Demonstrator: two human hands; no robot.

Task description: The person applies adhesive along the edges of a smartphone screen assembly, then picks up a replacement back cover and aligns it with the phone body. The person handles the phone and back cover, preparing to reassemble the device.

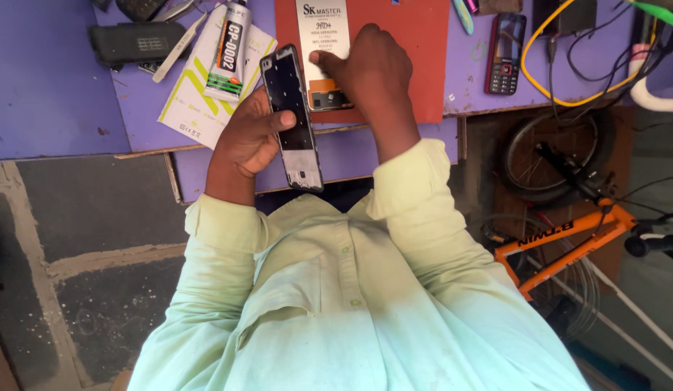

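My left hand [251,137] grips a bare black phone frame [293,119], thumb across its front and fingers wrapped behind, so the frame stands upright and rises past the hand at both ends, its lower end hanging below the edge of the purple workbench [54,80]. Just to the right, my right hand [373,72] presses down with bent fingers on a white, label-covered replacement screen panel [323,51]; the hand hides the panel's right side, and I cannot tell whether it pinches the panel or only rests on it. The panel lies flat on a red mat [423,43], close beside the frame's upper end. Left of the frame, a tube of adhesive [226,51] lies on a white and green leaflet [199,101], with metal tweezers [178,48] and a dark rectangular case [137,42] further left. To the right of the mat stands a small red keypad phone [504,54], near yellow and black cables [568,72]. An orange bicycle [568,232] sits on the floor at right. My pale green shirt sleeves [416,181] fill the foreground.
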